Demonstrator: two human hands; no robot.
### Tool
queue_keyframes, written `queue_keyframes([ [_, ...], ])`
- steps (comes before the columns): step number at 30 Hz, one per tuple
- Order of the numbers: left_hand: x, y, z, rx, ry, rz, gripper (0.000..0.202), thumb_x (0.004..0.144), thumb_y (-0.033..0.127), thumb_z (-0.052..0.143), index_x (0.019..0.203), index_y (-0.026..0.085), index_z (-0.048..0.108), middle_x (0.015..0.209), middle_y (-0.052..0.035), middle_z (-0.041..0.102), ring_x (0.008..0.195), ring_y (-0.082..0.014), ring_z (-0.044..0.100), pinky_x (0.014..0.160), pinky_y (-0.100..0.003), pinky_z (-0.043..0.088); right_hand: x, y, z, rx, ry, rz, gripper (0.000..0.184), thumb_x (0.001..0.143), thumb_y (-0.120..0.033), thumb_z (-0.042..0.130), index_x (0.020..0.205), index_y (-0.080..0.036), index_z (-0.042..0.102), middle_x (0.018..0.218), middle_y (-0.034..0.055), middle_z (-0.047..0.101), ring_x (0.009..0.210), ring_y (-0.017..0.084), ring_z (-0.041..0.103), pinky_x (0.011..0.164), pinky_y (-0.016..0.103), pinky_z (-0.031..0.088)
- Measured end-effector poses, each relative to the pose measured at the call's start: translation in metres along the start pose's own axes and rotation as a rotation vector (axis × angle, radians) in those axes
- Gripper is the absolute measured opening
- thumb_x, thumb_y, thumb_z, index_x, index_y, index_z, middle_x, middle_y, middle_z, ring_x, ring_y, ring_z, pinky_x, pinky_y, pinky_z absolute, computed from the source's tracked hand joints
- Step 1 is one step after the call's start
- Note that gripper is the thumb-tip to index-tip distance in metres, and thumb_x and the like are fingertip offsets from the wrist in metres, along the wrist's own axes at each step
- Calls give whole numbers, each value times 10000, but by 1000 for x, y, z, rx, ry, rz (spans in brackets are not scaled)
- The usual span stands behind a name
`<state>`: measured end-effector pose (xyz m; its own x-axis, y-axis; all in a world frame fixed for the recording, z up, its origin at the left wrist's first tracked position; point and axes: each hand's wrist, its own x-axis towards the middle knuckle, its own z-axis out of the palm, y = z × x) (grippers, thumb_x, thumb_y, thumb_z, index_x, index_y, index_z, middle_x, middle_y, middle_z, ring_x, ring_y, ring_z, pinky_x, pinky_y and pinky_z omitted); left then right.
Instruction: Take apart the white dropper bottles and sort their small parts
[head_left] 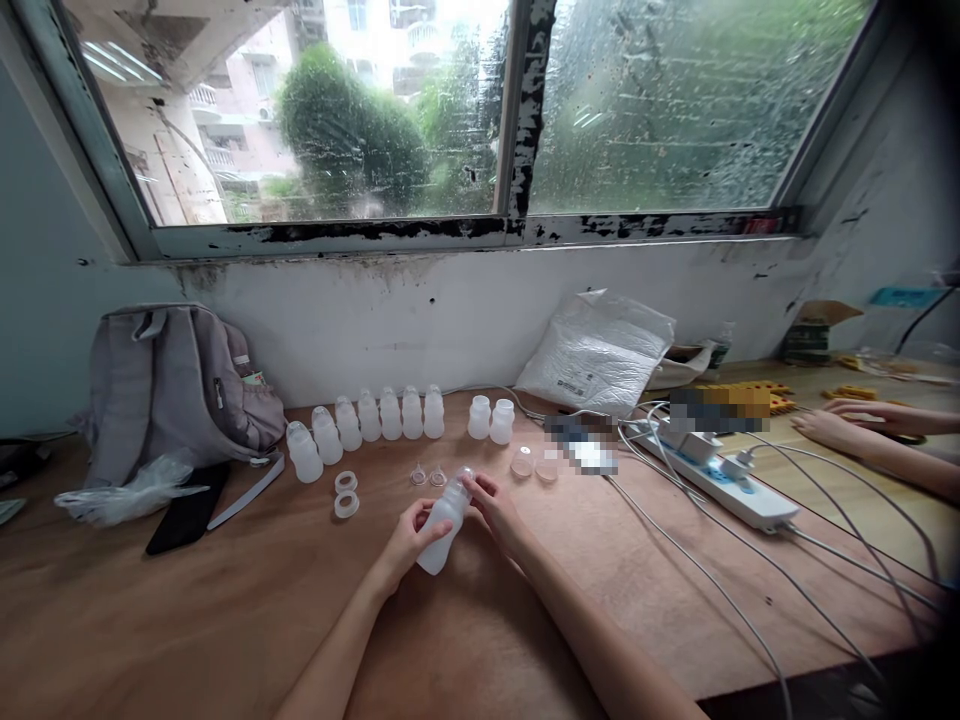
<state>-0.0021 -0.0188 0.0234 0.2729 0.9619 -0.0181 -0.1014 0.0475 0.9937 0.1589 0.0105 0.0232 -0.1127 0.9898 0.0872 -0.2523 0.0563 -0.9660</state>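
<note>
A frosted white plastic bottle (444,524) is tilted in front of me above the wooden table (225,610). My left hand (405,545) is wrapped round its body. My right hand (491,505) pinches the clear cap at its top end. Behind it lie two white rings (346,494), two small clear nipples (428,476) and two round lids (534,464). A row of several capped bottles (368,419) stands along the wall, with two open bottles (490,419) to their right.
A grey backpack (176,385), a crumpled clear bag (127,493) and a black phone (187,510) sit at the left. A white pouch (596,352) leans on the wall. A power strip (720,480) with white cables lies right. Another person's hands (844,420) rest at far right.
</note>
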Motion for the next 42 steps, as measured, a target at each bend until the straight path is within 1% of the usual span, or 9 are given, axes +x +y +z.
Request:
queue_keyframes([
  [8, -1, -8, 5, 148, 32, 146, 323, 689, 361, 601, 926, 153, 534, 857, -75, 619, 799, -199, 565, 677, -261, 416, -3, 7, 5, 63, 48, -6, 236, 687, -397, 604, 705, -172, 533, 711, 0, 535, 693, 134, 504, 641, 249, 419],
  [14, -8, -7, 6, 402, 42, 292, 249, 772, 379, 487, 890, 161, 512, 764, -31, 596, 683, -159, 552, 623, -245, 406, -6, 2, 6, 8, 43, -50, 212, 670, -373, 622, 688, -179, 541, 672, -15, 520, 655, 128, 501, 608, 245, 414],
  [19, -6, -6, 6, 465, 38, 292, 266, 774, 384, 480, 936, 177, 524, 836, -38, 615, 726, -162, 570, 658, -250, 429, -4, -4, 5, -103, 17, -85, 306, 690, -378, 598, 951, -232, 537, 632, -30, 526, 606, 129, 505, 555, 245, 421],
  [21, -3, -8, 4, 495, 93, 292, 306, 750, 393, 512, 975, 186, 525, 890, -48, 618, 775, -170, 576, 694, -260, 440, -3, -4, 3, -117, 29, -88, 312, 696, -388, 586, 959, -231, 528, 628, -28, 528, 602, 133, 512, 544, 247, 430],
  [24, 5, -12, -3, 539, 267, 294, 366, 697, 406, 570, 990, 191, 531, 925, -58, 615, 838, -184, 575, 741, -286, 448, -2, 0, 2, -61, 39, -46, 283, 685, -385, 600, 904, -226, 516, 692, -16, 552, 630, 138, 536, 531, 244, 449],
  [28, 9, -12, -13, 517, 394, 340, 329, 695, 394, 569, 930, 165, 548, 908, -67, 611, 797, -178, 584, 710, -288, 462, 1, 5, 0, 125, -1, 156, 282, 707, -480, 537, 754, -205, 496, 646, -18, 544, 493, 121, 522, 403, 231, 423],
  [32, 1, -1, -15, 544, 275, 415, 234, 731, 352, 540, 872, 166, 560, 813, -39, 609, 704, -150, 579, 656, -261, 461, 0, 2, 1, 275, -107, 343, 424, 732, -582, 419, 625, -181, 501, 555, -2, 534, 436, 132, 503, 350, 244, 402],
  [37, -9, 10, -12, 639, 194, 544, 152, 752, 308, 512, 772, 171, 576, 760, -30, 598, 712, -151, 567, 660, -258, 447, -4, -4, 2, 345, -254, 355, 467, 757, -567, 401, 625, -151, 570, 562, 18, 563, 474, 127, 516, 434, 245, 413],
  [42, -8, 13, -16, 713, 158, 583, 149, 754, 304, 506, 760, 177, 583, 750, -36, 593, 704, -155, 560, 646, -267, 445, -7, -4, 6, 350, -281, 373, 508, 741, -605, 396, 630, -147, 587, 579, 14, 565, 481, 114, 499, 463, 231, 374],
])
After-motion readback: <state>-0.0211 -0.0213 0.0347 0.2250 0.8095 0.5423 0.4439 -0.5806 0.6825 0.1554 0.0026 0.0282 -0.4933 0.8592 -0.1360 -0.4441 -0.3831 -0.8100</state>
